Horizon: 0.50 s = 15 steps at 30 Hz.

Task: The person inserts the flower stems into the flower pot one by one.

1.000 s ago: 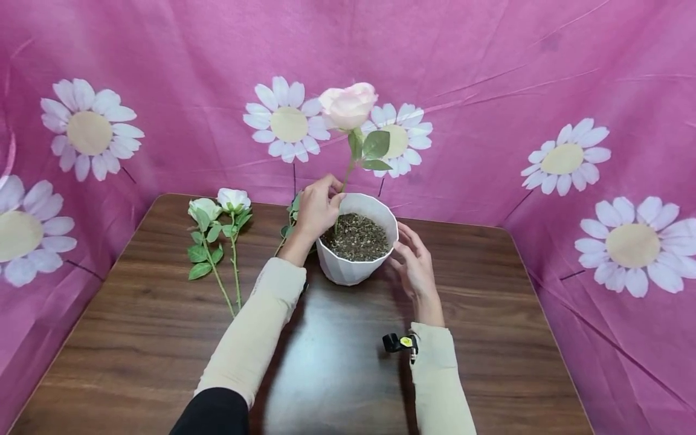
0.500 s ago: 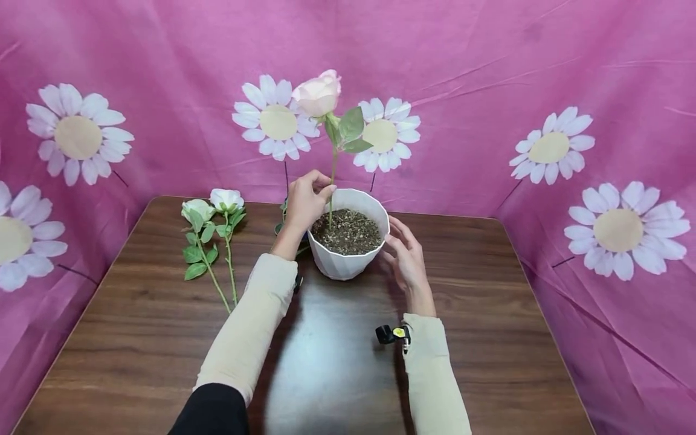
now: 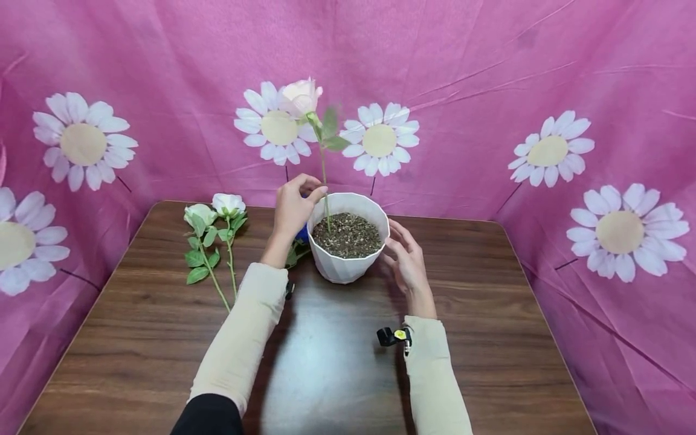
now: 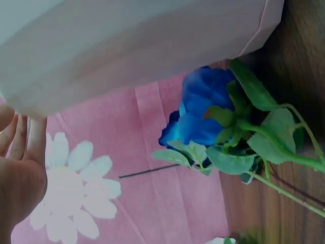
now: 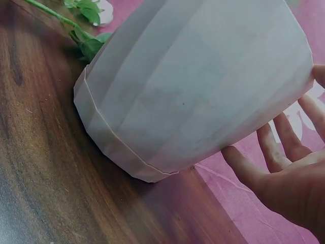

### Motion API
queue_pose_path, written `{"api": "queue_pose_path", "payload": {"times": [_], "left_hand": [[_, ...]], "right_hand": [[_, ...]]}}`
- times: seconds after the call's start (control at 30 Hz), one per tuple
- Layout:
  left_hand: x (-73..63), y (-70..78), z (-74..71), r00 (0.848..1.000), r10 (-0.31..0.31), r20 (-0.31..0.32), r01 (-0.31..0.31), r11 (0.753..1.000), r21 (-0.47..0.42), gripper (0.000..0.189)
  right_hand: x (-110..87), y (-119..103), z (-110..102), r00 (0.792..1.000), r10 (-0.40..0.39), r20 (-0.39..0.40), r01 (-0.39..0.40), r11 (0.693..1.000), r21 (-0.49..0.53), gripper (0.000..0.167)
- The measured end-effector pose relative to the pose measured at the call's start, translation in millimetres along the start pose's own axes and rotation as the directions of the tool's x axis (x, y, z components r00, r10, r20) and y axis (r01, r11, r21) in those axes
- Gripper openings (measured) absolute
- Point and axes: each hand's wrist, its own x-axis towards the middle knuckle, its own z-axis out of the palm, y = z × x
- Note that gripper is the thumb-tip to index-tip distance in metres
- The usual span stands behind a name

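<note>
A pale pink rose [image 3: 301, 98] stands with its stem down in the soil [image 3: 348, 237] of a white faceted flower pot [image 3: 342, 267], leaning slightly left. My left hand [image 3: 293, 202] pinches the stem between thumb and fingertips just above the pot's left rim. On the other side, my right hand [image 3: 408, 257] touches the pot's wall near the rim; in the right wrist view its fingers [image 5: 244, 165] are spread and fairly straight against the pot [image 5: 198, 86]. Behind my left wrist lies a blue rose [image 4: 205, 104], mostly hidden in the head view.
Two white roses [image 3: 229, 204] with green leaves lie on the wooden table [image 3: 478, 314] to the left. A pink cloth [image 3: 462, 54] printed with large daisies hangs behind and at both sides. Small black mounts sit on both wrists.
The pink rose's head has swung left, and my left hand has shifted left along with the stem. More of the blue rose shows beside the pot. My right hand keeps its place on the pot.
</note>
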Motion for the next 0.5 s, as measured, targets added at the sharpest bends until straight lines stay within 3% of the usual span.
{"api": "queue_pose_path", "payload": {"times": [0.3, 0.5], "left_hand": [[-5.7, -14.6, -20.1, 0.995, -0.099, -0.002, 0.099, 0.995, -0.034, 0.019], [-11.4, -27.8, -34.3, 0.983, -0.180, -0.028, 0.177, 0.981, -0.079, 0.020]], "right_hand": [[0.1, -0.6, 0.1, 1.000, -0.008, 0.011, 0.008, 1.000, 0.002, 0.051], [1.7, 0.1, -0.4, 1.000, -0.007, 0.019, 0.007, 1.000, 0.006, 0.051]]}}
